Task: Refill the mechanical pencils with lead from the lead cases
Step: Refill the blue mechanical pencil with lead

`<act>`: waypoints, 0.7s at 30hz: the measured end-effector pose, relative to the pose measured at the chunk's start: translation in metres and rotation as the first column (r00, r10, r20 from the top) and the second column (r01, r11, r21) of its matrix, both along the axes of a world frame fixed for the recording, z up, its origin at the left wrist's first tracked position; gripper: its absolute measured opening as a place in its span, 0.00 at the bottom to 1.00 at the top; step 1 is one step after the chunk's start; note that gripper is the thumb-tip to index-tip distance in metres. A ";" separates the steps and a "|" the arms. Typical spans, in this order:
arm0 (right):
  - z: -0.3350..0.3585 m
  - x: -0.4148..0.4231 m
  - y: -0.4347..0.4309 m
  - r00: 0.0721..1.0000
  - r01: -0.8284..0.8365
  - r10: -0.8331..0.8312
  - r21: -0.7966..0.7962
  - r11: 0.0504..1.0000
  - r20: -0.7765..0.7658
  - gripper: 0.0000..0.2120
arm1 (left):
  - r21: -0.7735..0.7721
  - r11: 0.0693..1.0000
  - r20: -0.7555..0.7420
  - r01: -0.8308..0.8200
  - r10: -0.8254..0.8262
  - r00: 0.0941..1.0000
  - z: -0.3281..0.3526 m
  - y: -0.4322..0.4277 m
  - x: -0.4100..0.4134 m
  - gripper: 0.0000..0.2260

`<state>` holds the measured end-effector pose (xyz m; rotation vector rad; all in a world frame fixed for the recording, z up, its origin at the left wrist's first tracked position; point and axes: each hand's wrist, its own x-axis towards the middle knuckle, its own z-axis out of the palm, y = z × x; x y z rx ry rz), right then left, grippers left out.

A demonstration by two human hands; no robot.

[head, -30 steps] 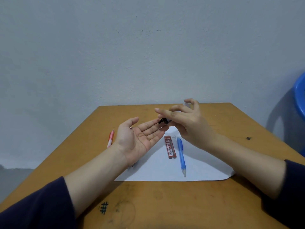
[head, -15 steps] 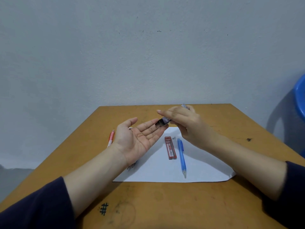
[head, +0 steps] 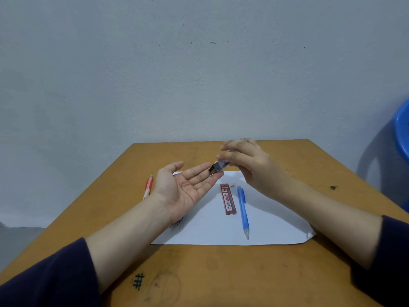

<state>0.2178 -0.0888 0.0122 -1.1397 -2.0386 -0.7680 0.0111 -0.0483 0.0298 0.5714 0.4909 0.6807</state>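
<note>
My right hand (head: pixel 250 165) holds a clear lead case with a dark end (head: pixel 218 166), tilted so the dark end points down at the fingertips of my left hand (head: pixel 186 187). My left hand lies palm up, fingers straight, above the left part of a white paper sheet (head: pixel 272 229). On the sheet lie a red lead case marked 2B (head: pixel 228 201) and, just right of it, a blue mechanical pencil (head: pixel 243 210), tip toward me. A red-and-white mechanical pencil (head: pixel 147 186) lies on the bare table behind my left wrist.
The wooden table (head: pixel 221 275) stands against a grey wall, with pen marks near its front edge. A small pale piece (head: pixel 232 185) lies by the red case's top. A blue plastic object (head: pixel 401 138) stands at the right edge of view. A dark speck (head: pixel 332 187) marks the table's right side.
My right hand has tipped the clear lead case further over my left fingertips and drawn its fingers together round it. My left palm has stayed in place.
</note>
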 end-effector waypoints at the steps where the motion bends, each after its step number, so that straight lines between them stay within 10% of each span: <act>1: 0.000 0.000 0.000 1.000 -0.005 0.005 0.002 1.000 0.008 0.13 | 0.001 1.000 -0.001 -0.001 0.001 1.000 0.000 0.000 0.000 0.24; 21: -0.004 0.008 0.005 0.991 0.022 -0.026 0.029 0.999 0.130 0.23 | -0.013 0.999 0.014 0.036 -0.035 0.999 0.002 -0.001 -0.001 0.24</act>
